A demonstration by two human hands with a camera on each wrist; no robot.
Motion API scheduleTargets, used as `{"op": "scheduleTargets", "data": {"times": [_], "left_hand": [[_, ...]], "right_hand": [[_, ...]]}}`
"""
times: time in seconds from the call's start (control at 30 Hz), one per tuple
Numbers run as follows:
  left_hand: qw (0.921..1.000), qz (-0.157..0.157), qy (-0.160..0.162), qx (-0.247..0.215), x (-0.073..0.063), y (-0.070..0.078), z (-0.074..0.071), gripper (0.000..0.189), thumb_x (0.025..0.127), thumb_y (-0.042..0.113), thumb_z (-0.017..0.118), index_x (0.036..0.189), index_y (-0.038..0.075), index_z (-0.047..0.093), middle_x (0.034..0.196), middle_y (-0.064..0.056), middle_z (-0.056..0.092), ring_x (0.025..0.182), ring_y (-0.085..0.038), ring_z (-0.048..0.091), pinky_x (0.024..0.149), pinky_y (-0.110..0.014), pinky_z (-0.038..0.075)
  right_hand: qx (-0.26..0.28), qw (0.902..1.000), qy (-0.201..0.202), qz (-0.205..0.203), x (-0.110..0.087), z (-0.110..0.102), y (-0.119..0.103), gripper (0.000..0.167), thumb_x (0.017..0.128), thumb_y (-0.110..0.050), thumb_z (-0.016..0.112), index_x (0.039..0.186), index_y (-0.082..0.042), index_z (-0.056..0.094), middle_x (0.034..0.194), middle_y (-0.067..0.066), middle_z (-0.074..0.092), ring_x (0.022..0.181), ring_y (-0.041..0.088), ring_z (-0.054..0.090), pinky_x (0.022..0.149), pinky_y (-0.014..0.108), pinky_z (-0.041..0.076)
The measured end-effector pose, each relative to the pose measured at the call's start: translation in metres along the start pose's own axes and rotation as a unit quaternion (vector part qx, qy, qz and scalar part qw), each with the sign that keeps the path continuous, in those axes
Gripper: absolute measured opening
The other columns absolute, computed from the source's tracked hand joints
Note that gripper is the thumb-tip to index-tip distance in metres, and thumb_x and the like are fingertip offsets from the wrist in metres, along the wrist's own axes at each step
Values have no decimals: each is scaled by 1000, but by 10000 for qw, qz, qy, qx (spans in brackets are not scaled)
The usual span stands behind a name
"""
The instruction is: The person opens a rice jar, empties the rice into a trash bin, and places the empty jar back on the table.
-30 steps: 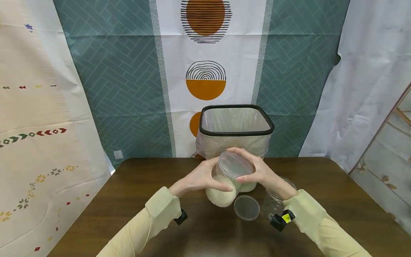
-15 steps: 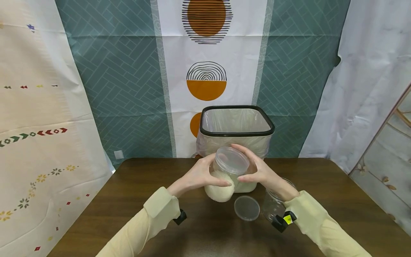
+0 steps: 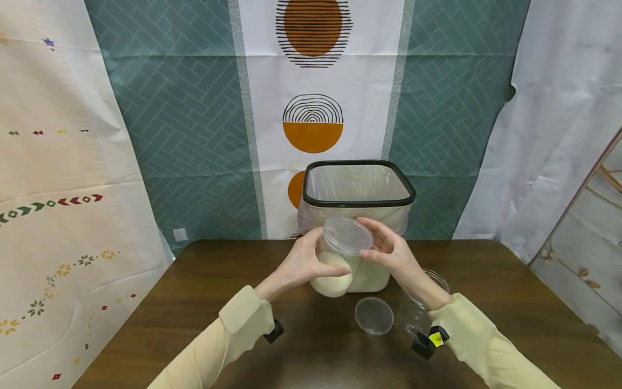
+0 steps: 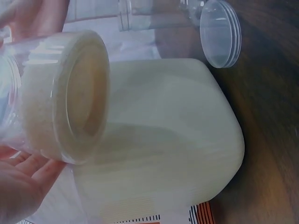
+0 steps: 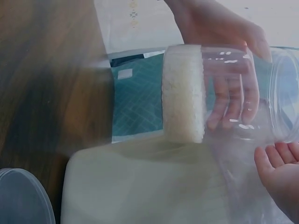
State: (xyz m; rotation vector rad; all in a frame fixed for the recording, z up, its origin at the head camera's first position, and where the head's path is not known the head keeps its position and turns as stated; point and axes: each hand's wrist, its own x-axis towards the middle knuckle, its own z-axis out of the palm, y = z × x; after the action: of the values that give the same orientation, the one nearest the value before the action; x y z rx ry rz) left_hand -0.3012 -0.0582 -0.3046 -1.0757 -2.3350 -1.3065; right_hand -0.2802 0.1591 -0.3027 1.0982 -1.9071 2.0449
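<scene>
A clear plastic jar (image 3: 332,278) with a translucent lid (image 3: 347,236) is held tilted in front of the bin. Pale rice-like grains (image 5: 184,93) fill its lower part. My left hand (image 3: 307,260) grips the jar's side, its fingers visible through the plastic in the right wrist view. My right hand (image 3: 392,249) is at the lid, with thumb on the near edge and fingers curved round the far side. On the table below lie a loose round lid (image 3: 374,315) and a second clear jar (image 3: 414,312), partly hidden by my right forearm.
Behind the hands stands a pale bin (image 3: 374,278) with a black rim (image 3: 359,203) and a plastic liner. It sits near the back of the dark wooden table (image 3: 209,302). A patterned curtain (image 3: 194,135) hangs behind the table.
The held jar has risen and shifted slightly left with my left hand. My right hand's fingers have turned at the lid. The loose lid and second jar have stayed put.
</scene>
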Motion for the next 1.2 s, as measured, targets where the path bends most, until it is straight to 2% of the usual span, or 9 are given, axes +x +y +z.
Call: {"op": "scheduleTargets", "data": {"times": [0.23, 0.47, 0.7, 0.9, 1.03, 1.2], "left_hand": [[9998, -166, -79, -41, 0, 1, 2, 65, 63, 36, 81, 118, 18, 52, 107, 13, 54, 97, -5, 49, 83, -31, 39], [9991, -203, -333, -153, 1, 4, 1, 66, 64, 34, 81, 121, 18, 51, 111, 9, 54, 99, -8, 49, 84, -33, 39], [9979, -201, -577, -208, 2, 6, 1, 66, 65, 40, 79, 121, 22, 50, 110, 12, 54, 100, -9, 49, 84, -34, 39], [9963, -221, -751, -349, 2, 8, 0, 66, 65, 40, 78, 122, 23, 49, 111, 12, 54, 103, -8, 48, 85, -35, 39], [9965, -205, -765, -283, 2, 8, 0, 66, 65, 41, 78, 122, 21, 50, 110, 11, 55, 101, -9, 49, 84, -34, 40], [9979, -212, -609, -34, 2, 9, -2, 64, 64, 41, 78, 119, 20, 52, 108, 12, 55, 97, -8, 50, 82, -33, 40]], "right_hand": [[-41, 9999, 85, 59, 2, 4, 3, 62, 81, -7, 67, 132, 7, 35, 128, 17, 42, 110, 23, 46, 86, 29, 40], [166, 9994, -293, -16, 6, 3, 5, 60, 83, -8, 62, 134, 5, 33, 129, 19, 38, 111, 31, 42, 88, 34, 39], [246, 9981, -536, 171, 8, 5, 2, 65, 81, -14, 61, 135, 3, 31, 131, 15, 37, 113, 30, 38, 89, 37, 35], [376, 9962, -780, 128, 9, 4, 0, 63, 81, -11, 58, 135, 4, 30, 131, 17, 38, 116, 33, 36, 93, 41, 31], [369, 9955, -868, 125, 8, 3, -1, 63, 81, -10, 57, 135, 4, 30, 132, 17, 36, 116, 34, 35, 94, 42, 29], [436, 9959, -786, 106, 6, 1, -1, 67, 81, -10, 58, 137, 6, 25, 134, 16, 32, 117, 29, 35, 93, 37, 32]]}}
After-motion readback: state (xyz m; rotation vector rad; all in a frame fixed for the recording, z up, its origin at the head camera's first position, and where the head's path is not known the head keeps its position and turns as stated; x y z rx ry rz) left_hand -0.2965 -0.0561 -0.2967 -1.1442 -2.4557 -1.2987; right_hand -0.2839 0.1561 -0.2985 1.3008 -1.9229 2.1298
